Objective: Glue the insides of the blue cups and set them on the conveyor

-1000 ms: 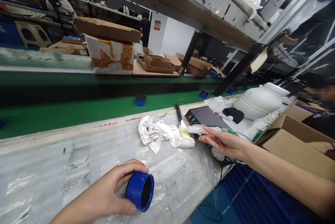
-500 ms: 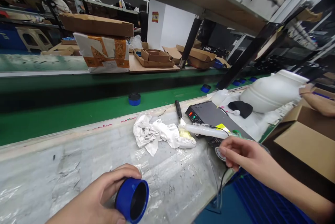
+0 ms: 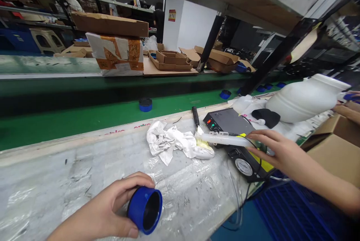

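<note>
1 counter (image 3: 109, 169), plastic-covered, alongside 1 green belt (image 3: 70, 128). R end of counter: 1 white jug (image 3: 306, 98), then 1 dark machine (image 3: 236, 121) w/ 2 small lights. Mid-counter: 1 crumpled white rag (image 3: 160, 141). 2 hands. L hand (image 3: 112, 205): grip clasping 1 blue cup, low over counter, mouth turned R. R hand (image 3: 277, 149): fingers abt rear end of 1 clear tube, can't tell if grip is clenched. Tube (image 3: 230, 139) passes in front of machine, tip at rag. 1 blk handle (image 3: 195, 115) just behind rag. Blue cup (image 3: 137, 207) in L; at least 5 similar cups (image 3: 145, 105) on belt. 1 round gauge (image 3: 243, 167) on machine.
</note>
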Demonstrator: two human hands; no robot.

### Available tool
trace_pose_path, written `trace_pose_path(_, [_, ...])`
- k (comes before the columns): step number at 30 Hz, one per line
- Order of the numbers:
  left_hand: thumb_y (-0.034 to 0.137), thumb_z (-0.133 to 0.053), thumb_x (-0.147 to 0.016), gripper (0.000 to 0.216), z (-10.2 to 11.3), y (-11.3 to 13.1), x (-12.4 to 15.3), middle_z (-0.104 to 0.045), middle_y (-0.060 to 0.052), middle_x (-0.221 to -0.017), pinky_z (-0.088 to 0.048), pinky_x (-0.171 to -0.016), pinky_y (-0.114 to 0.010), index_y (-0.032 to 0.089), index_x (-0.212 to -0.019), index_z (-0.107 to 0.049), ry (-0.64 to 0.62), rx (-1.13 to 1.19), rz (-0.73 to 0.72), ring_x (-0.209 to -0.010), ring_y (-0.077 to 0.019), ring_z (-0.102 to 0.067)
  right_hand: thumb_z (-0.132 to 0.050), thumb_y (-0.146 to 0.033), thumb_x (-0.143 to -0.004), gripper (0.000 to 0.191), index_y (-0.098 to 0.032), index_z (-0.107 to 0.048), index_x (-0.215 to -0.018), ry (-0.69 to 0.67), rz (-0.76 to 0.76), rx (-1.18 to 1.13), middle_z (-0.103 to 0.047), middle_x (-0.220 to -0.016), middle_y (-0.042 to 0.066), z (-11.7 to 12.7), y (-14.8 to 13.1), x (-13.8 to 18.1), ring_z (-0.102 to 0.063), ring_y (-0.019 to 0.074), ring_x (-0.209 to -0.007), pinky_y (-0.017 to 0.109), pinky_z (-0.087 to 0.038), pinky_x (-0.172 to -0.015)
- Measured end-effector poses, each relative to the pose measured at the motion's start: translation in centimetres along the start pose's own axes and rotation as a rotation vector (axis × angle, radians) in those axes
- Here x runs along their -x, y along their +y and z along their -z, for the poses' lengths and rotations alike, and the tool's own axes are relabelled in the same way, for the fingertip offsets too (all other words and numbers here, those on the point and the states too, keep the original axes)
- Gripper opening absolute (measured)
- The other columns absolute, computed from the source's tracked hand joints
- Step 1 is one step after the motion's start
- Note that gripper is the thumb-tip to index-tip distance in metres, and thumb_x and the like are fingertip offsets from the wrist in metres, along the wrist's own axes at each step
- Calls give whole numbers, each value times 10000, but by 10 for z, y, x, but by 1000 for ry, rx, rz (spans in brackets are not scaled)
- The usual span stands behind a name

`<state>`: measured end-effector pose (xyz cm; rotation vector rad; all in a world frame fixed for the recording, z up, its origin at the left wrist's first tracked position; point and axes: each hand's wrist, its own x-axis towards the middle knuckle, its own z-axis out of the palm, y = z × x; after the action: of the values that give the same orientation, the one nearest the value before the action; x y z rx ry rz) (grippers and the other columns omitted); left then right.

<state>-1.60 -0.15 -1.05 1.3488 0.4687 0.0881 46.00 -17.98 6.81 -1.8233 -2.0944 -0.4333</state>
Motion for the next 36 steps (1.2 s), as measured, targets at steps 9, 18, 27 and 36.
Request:
trace_pose_path(9, [427, -942, -678, 721, 0, -2, -1, -523, -60, -1437, -412, -1188, -513, 362, -1337, -656, -33, 6, -46, -1412, -384, -471, -661, -543, -1022, 354, -232, -750, -1166, -323, 150, -186, -741, -1172, 74, 16, 66, -37, -725, 179, -1046, 376, -619, -922])
trace_pose_path(18, [466, -934, -714, 701, 0, -4, -1, -532, -67, -1417, -424, -1166, -480, 367, -1350, -658, -38, 30, -82, -1377, -362, -497, -646, -561, -1021, 396, -213, -755, -1173, -425, 156, -223, -742, -1149, 66, 13, 77, -62, -729, 184, -1026, 389, -610, -912])
trace_pose_path(27, [451, -932, -732, 683, -1, 1, -1, -544, -76, -1400, -448, -1138, -502, 363, -1353, -659, -28, -3, -68, -1359, -374, -521, -548, -630, -1044, 474, -232, -749, -1204, -524, 113, -178, -723, -1214, 87, 18, 72, -76, -694, 225, -1102, 461, -561, -996])
trace_pose_path(36, [434, -942, -708, 704, -3, 6, 0, -531, -54, -1447, -453, -1136, -497, 398, -1346, -648, -24, 13, -25, -1415, -404, -482, -620, -612, -1012, 462, -255, -702, -1292, -579, 35, -188, -699, -1310, 93, 18, 63, -80, -682, 220, -1164, 448, -553, -1030])
